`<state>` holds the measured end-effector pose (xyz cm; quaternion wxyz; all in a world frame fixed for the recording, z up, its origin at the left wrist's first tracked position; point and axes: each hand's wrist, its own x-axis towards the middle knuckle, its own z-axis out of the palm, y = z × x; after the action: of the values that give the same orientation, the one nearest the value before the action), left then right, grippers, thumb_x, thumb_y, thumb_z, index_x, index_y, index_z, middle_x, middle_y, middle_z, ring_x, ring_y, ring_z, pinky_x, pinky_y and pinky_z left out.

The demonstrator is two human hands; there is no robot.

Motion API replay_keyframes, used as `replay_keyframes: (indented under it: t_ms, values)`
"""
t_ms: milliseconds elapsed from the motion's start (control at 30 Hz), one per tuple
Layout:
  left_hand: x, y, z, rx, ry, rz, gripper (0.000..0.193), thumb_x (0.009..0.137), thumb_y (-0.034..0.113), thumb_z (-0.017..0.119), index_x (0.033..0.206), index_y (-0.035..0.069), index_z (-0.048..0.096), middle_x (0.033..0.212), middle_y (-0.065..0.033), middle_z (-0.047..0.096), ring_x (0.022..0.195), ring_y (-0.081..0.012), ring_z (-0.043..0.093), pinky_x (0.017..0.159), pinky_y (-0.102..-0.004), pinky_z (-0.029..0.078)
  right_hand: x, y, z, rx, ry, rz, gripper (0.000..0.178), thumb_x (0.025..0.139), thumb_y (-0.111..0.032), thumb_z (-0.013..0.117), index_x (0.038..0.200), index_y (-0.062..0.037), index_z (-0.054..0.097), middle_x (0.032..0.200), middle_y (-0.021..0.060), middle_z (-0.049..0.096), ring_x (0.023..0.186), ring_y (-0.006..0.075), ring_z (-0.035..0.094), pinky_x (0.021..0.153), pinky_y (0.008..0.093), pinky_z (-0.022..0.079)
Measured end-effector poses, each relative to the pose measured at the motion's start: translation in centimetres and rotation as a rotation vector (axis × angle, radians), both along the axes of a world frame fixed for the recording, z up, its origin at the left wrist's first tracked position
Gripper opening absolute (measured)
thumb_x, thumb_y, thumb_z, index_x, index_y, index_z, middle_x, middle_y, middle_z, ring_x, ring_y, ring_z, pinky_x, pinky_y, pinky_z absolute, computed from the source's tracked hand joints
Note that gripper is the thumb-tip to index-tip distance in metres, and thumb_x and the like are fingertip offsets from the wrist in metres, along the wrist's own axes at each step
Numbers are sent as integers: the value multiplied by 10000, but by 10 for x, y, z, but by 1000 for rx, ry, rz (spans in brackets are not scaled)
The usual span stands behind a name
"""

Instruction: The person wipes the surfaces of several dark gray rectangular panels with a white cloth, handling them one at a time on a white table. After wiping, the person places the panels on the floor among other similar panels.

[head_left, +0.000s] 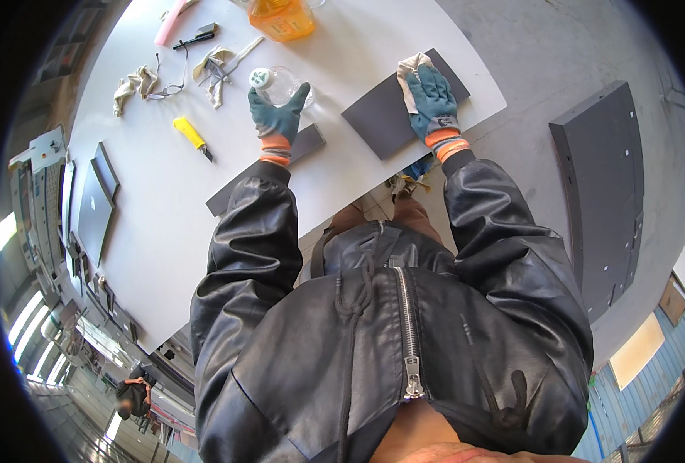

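Observation:
My left hand [277,118], in a teal-and-orange glove, has its thumb and fingers around a clear bottle [284,85] with a white cap. My right hand [432,100], gloved alike, presses a whitish cloth [413,65] onto a dark grey panel [372,121]. That panel lies at the table's front edge. Beneath my left wrist is a narrow dark grey strip [230,189], partly covered by my sleeve. A yellow utility knife [189,134] rests to the left of it.
Eyeglasses [166,91], pale crumpled gloves [135,86] and a jug of orange liquid [282,19] are on the white table [153,231]. More dark panels [95,204] lie at its left side. A large dark panel [601,185] stands right. Another person [134,392] is far left.

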<state>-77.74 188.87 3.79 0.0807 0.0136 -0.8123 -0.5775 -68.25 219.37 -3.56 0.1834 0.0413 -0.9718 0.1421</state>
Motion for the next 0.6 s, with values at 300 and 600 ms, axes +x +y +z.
replay_keyframes:
  t_ms: [300,600]
  values:
    - [161,57,-40,-730,256,-567,666,864,342,717,1426,34,537,1566,-197,418,1457,-424,367,1189,-569,295,-16,-25,41,-3,-236,9,517,954,-230,575,1461,-135,532,1556,156,436,1436,348,421,1175,490,347]
    - [158,74,-53,-725,400,-576,444,899,185,678,1313,33,629,1425,-171,580,1360,-389,510,1110,-494,432,-49,13,31,-86,11,104,426,974,-255,577,1394,-192,606,1471,101,548,1390,316,474,1177,442,355]
